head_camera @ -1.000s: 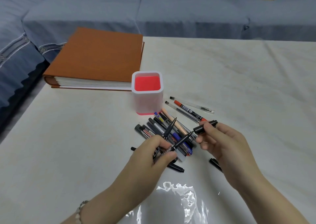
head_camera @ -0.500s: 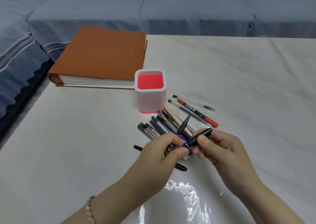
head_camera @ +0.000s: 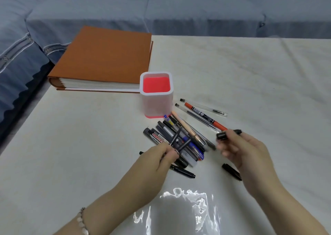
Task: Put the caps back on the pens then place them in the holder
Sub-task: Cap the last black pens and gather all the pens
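The left hand (head_camera: 157, 161) pinched two pens (head_camera: 176, 137), tips toward one o'clock. The right hand (head_camera: 247, 150) pinched a cap (head_camera: 222, 135) at their three o'clock; the holder (head_camera: 155, 107) stood at twelve.

Single wide-angle view, head-worn. Faces forward and down over the tabletop (head_camera: 250, 77) from its near side. Left hand (head_camera: 157, 156) and right hand (head_camera: 245, 150) close under the lens; sofa (head_camera: 179, 10) fills the far top edge.
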Motion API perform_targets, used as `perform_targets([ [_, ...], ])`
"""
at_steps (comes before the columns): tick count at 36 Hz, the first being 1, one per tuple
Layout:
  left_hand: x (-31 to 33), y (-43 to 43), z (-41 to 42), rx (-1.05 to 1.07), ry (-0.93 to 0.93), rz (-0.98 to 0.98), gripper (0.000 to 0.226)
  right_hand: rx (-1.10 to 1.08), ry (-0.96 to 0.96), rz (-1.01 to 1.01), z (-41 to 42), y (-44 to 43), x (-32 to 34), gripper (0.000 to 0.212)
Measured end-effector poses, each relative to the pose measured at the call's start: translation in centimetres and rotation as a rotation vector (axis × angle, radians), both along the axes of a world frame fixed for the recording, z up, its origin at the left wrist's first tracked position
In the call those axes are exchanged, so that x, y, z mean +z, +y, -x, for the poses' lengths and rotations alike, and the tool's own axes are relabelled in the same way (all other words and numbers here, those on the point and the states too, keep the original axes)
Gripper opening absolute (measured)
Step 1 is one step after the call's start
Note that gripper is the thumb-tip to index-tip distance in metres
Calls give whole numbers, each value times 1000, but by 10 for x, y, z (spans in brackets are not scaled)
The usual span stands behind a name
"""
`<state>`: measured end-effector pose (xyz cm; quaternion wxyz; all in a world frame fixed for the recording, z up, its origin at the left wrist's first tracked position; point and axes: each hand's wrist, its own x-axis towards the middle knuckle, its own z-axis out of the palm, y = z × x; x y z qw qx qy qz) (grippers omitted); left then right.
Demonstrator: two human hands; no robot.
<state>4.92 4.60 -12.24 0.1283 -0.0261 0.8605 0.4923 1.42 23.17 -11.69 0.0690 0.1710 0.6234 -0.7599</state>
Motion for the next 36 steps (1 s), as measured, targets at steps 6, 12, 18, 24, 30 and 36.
perform_targets([
  [6,8,3,0,171,-333,-584,29,71,-8,12,3,5,2,19],
  [12,16,6,0,79,-403,-617,28,170,-11,11,2,-11,4,17],
  [18,22,4,-2,-4,-401,-593,29,207,-3,-24,1,-15,2,17],
  [24,18,4,-2,-62,-376,-513,28,361,16,-95,-3,-15,-2,19],
  [30,7,0,-1,-31,-350,-486,15,451,1,-146,-5,-11,-5,28],
  [36,-3,-2,2,16,-251,-407,16,561,44,-170,-1,-9,-4,21],
])
